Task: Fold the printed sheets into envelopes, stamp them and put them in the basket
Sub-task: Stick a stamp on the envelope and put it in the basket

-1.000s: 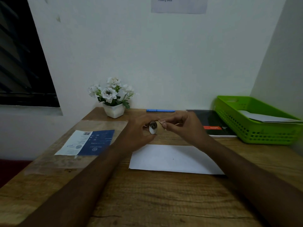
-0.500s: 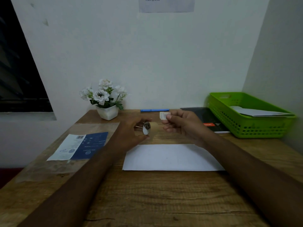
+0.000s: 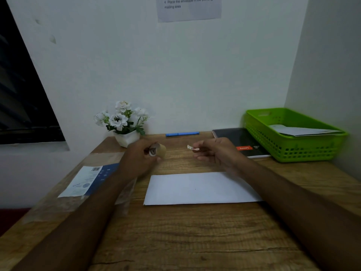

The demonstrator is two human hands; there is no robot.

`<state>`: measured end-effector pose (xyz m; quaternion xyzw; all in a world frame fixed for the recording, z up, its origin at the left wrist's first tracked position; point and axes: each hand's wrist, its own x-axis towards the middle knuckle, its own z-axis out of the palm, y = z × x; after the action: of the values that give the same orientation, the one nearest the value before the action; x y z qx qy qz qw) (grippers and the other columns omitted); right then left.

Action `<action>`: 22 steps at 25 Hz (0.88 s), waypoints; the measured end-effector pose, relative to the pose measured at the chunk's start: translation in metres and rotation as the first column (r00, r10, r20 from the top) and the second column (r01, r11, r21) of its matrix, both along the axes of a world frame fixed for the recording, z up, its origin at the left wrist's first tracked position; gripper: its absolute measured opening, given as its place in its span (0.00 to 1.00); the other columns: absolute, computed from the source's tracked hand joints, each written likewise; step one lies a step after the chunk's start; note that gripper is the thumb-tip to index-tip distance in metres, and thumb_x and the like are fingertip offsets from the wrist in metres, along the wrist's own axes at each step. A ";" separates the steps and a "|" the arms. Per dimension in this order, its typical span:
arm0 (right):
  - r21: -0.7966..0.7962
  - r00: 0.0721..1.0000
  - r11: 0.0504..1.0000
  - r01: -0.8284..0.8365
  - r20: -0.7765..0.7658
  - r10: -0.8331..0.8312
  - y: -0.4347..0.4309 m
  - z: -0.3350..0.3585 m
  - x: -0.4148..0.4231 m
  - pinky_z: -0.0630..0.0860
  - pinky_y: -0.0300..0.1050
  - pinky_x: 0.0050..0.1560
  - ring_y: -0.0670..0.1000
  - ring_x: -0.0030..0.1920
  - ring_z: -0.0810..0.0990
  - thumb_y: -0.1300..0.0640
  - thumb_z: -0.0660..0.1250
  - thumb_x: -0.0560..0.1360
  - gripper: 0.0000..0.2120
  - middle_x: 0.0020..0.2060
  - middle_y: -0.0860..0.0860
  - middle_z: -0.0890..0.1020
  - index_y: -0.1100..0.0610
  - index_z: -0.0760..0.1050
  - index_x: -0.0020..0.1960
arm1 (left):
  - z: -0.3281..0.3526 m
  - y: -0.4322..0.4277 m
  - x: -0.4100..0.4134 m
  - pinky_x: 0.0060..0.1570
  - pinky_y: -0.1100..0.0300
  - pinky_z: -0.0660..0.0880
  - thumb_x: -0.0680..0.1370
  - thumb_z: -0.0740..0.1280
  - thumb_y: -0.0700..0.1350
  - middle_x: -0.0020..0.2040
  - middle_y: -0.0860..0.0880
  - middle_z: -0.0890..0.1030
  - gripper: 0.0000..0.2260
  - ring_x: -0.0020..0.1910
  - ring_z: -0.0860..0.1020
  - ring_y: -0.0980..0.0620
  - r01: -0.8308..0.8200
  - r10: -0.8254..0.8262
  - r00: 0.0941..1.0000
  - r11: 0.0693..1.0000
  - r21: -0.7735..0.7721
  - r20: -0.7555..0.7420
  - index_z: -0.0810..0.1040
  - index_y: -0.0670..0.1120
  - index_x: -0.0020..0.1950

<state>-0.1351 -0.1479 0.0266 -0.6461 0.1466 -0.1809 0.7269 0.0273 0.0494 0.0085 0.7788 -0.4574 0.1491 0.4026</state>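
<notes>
One plain white paper envelope lies flat at the middle of the wooden worktop. Just beyond it, at twelve o'clock, the right hand pinches one small pale stamp between thumb and fingertip. At eleven o'clock the left hand curls round one small brown cardboard stamp roll. To stamp well, I judge, lower the stamp sticky side down onto an upper corner, square to the edges, then press it flat. At two o'clock stands one green perforated plastic basket, with one white folded paper inside.
</notes>
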 end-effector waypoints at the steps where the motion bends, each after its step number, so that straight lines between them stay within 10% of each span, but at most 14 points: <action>1: -0.028 1.000 1.000 -0.001 -0.003 0.001 0.001 -0.001 0.000 0.82 0.38 0.41 0.52 0.41 0.85 0.63 0.69 0.74 0.06 0.44 0.60 0.85 0.65 0.82 0.48 | 0.004 0.001 0.012 0.44 0.63 0.74 0.66 0.77 0.40 0.46 0.47 0.80 0.20 0.44 0.77 0.52 -0.047 0.045 0.999 0.998 0.050 0.025 0.80 0.42 0.57; 12: -0.102 0.999 0.994 -0.040 -0.010 0.039 -0.003 -0.003 0.003 0.82 0.37 0.43 0.49 0.40 0.84 0.68 0.70 0.73 0.08 0.45 0.59 0.84 0.66 0.80 0.52 | 0.028 -0.037 0.087 0.40 0.54 0.73 0.71 0.72 0.40 0.42 0.41 0.80 0.09 0.41 0.77 0.46 -0.202 0.162 0.979 0.818 0.539 0.121 0.79 0.35 0.46; 22: -0.080 0.998 0.995 0.055 -0.003 -0.056 -0.012 -0.005 0.006 0.82 0.38 0.39 0.49 0.36 0.84 0.68 0.70 0.73 0.07 0.44 0.58 0.83 0.63 0.79 0.50 | 0.013 -0.035 0.084 0.39 0.53 0.75 0.71 0.73 0.49 0.39 0.45 0.80 0.11 0.39 0.77 0.47 -0.266 0.223 0.962 0.890 0.369 0.156 0.80 0.42 0.43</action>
<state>-0.1295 -0.1603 0.0221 -0.6708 0.1591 -0.2049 0.6948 0.1110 0.0144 0.0215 0.8849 -0.3973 0.1477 0.1933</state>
